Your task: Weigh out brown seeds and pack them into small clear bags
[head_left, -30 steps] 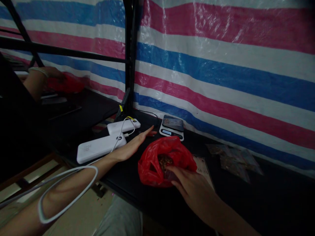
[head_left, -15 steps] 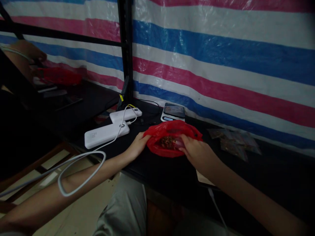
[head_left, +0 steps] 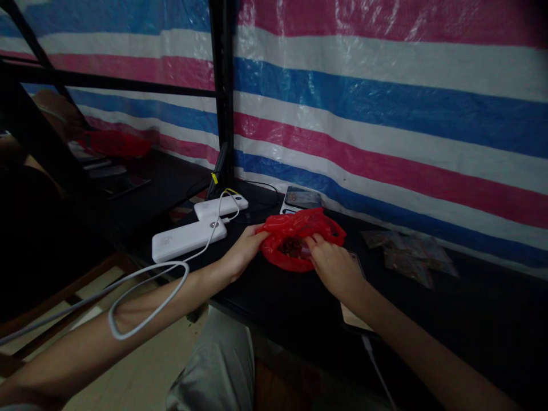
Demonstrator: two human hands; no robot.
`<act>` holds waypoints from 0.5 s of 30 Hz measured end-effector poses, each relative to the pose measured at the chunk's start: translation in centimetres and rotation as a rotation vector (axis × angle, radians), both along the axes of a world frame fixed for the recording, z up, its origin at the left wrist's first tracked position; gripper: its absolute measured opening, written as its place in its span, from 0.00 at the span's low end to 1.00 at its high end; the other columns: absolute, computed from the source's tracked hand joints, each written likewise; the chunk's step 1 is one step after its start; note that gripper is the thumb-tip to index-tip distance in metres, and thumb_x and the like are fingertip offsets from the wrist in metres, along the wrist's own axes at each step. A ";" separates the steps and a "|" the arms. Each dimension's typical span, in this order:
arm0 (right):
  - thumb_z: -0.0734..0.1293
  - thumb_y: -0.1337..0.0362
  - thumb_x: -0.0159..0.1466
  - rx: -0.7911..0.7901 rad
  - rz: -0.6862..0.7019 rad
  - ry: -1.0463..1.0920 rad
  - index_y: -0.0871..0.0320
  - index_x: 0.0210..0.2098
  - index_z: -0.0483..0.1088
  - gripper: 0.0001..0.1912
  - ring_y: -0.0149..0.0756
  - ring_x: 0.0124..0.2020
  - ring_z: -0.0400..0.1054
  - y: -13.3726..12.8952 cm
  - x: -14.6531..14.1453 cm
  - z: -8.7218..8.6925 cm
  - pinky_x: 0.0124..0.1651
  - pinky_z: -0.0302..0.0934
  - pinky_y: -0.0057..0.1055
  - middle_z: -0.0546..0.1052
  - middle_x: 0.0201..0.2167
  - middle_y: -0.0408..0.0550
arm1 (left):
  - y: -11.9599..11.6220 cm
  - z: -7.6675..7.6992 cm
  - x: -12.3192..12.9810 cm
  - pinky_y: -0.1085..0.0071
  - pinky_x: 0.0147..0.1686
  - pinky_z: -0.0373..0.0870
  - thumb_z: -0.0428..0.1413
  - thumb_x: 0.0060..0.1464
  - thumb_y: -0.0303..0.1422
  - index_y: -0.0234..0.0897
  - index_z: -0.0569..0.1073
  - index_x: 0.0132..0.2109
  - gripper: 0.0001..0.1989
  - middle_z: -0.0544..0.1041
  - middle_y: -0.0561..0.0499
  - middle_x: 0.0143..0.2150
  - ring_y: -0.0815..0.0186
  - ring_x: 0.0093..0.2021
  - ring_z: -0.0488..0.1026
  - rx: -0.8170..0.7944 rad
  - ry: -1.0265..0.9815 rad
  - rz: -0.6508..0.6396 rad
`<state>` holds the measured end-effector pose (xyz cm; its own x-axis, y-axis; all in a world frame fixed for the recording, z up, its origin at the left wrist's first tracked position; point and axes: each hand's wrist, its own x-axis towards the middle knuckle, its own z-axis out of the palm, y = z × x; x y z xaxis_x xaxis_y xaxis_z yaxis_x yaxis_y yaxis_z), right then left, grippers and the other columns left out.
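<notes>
While two white power banks (head_left: 188, 241) are left lying on the black surface (head_left: 471, 302), the crinkly red plastic bag (head_left: 295, 242) is pinched at its left edge by the left hand (head_left: 243, 251), fingers curled. Chunky brown stuff (head_left: 293, 248) is seen in the bag's mouth, with the right hand (head_left: 334, 271) pushed in beside it; whether it's gripping anything can't be told. Compared with the earlier frame, the bag's gathered tighter and more of the kitchen scale (head_left: 303, 197) is covered. Clear packets (head_left: 406, 258) are piled off to the right.

Glossy red plastic bag (head_left: 278, 254), woven plastic tarpaulin (head_left: 385, 123)
</notes>
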<state>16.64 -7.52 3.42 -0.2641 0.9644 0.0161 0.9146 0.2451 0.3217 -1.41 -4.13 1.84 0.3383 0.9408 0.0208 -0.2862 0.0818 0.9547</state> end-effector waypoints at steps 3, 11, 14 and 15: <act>0.55 0.74 0.60 -0.023 -0.005 -0.021 0.62 0.45 0.63 0.14 0.39 0.38 0.69 0.0 0.1 0.2 0.32 0.62 0.30 0.71 0.40 0.55 | -0.2 1.2 0.4 0.73 0.38 0.66 0.52 0.41 0.20 0.34 0.65 0.54 0.29 0.76 0.48 0.38 0.67 0.35 0.72 -0.051 -0.064 -0.066; 0.55 0.78 0.58 -0.022 0.041 -0.100 0.64 0.49 0.62 0.20 0.42 0.43 0.66 0.4 -0.4 0.6 0.33 0.63 0.31 0.71 0.43 0.59 | 0.5 1.8 1.2 0.70 0.42 0.67 0.50 0.42 0.15 0.40 0.51 0.62 0.40 0.74 0.47 0.45 0.67 0.38 0.73 -0.144 -0.155 0.030; 0.55 0.78 0.58 -0.021 0.062 -0.086 0.64 0.47 0.64 0.19 0.41 0.42 0.66 0.8 0.0 0.3 0.33 0.63 0.31 0.72 0.41 0.58 | 0.4 0.6 1.5 0.69 0.47 0.65 0.55 0.43 0.20 0.35 0.63 0.55 0.29 0.74 0.47 0.46 0.65 0.43 0.71 -0.161 -0.124 0.062; 0.55 0.78 0.58 -0.017 0.072 -0.082 0.63 0.46 0.65 0.18 0.41 0.42 0.66 0.9 0.1 0.2 0.33 0.63 0.30 0.72 0.41 0.58 | 0.3 0.2 1.5 0.69 0.46 0.65 0.55 0.44 0.22 0.33 0.66 0.52 0.25 0.75 0.47 0.44 0.64 0.43 0.71 -0.177 -0.108 0.065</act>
<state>16.74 -6.65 3.65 -0.3321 0.9429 -0.0246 0.8654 0.3149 0.3897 0.14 -3.84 2.00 0.2813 0.9529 -0.1137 -0.3959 0.2232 0.8908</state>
